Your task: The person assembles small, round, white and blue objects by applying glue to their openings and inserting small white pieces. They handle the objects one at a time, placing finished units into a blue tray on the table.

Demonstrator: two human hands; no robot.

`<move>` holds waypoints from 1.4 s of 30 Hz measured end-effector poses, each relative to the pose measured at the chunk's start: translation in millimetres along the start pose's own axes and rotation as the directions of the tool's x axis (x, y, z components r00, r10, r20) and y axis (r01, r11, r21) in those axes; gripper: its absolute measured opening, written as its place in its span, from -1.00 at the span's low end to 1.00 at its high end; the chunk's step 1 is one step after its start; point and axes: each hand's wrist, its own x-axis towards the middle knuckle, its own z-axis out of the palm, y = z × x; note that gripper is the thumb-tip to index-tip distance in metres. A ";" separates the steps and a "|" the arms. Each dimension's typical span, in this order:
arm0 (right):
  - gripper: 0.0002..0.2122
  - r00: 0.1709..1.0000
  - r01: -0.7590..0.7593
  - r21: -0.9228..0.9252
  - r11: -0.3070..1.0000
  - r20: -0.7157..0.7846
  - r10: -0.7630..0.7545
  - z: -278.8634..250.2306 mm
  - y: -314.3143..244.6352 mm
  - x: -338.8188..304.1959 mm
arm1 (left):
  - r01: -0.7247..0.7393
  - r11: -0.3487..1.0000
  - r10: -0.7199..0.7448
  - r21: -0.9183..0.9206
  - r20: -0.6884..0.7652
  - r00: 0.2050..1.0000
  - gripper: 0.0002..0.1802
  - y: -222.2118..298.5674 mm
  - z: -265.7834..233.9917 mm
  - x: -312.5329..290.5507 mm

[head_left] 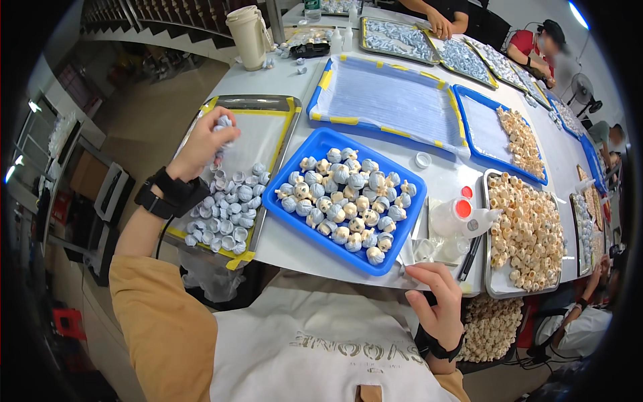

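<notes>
My left hand [209, 139] is closed around a few pale blue hollow caps [224, 124], over a metal tray [289, 127] lined with white paper and edged in yellow tape. Loose pale blue caps [231, 201] are heaped in the near part of that tray. My right hand [439, 301] hovers by the table's front edge, thumb and fingers apart, with nothing visible between them. Between my hands lies a blue plastic tray [284, 213] holding many small doll heads [340, 174], cream pieces joined with pale blue caps.
To the right, a metal tray [493, 285] bears cream hollow pieces [526, 228]. White bottles [455, 218] and a black pen [471, 258] lie beside it. Farther back are a paper-lined blue tray [385, 94], another blue tray [479, 110] and a beige jug [248, 40]. Other people work along the table.
</notes>
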 end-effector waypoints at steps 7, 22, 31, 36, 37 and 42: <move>-0.70 0.991 0.006 0.004 1.000 -0.131 -0.005 -3.6 -7.0 -6.8 | 0.248 0.537 -0.007 -0.807 0.289 0.957 -0.81 57.0 5.2 -73.2; -0.74 0.923 0.314 -0.240 0.919 -0.151 -0.355 38.4 -36.2 24.3 | 0.737 0.016 -0.081 -0.676 0.734 0.674 -0.60 26.4 194.0 -128.0; -0.65 0.954 0.251 -0.156 0.955 -0.126 -0.272 32.5 -29.2 19.9 | 0.814 0.013 -0.011 -0.581 0.813 0.581 -0.65 10.2 191.7 -127.7; -0.69 0.944 0.282 -0.085 0.956 -0.156 -0.292 32.7 -25.4 22.1 | 0.820 -0.058 0.025 -0.569 0.821 0.571 -0.68 15.3 197.0 -128.2; -0.69 0.946 0.273 -0.069 0.959 -0.159 -0.281 31.7 -26.6 22.7 | 0.798 0.011 -0.074 -0.603 0.795 0.602 -0.66 23.4 198.1 -129.3; -0.73 0.947 0.273 -0.101 0.957 -0.147 -0.286 27.2 -21.2 23.6 | 0.845 -0.126 0.029 -0.519 0.850 0.526 -0.58 21.5 194.8 -122.8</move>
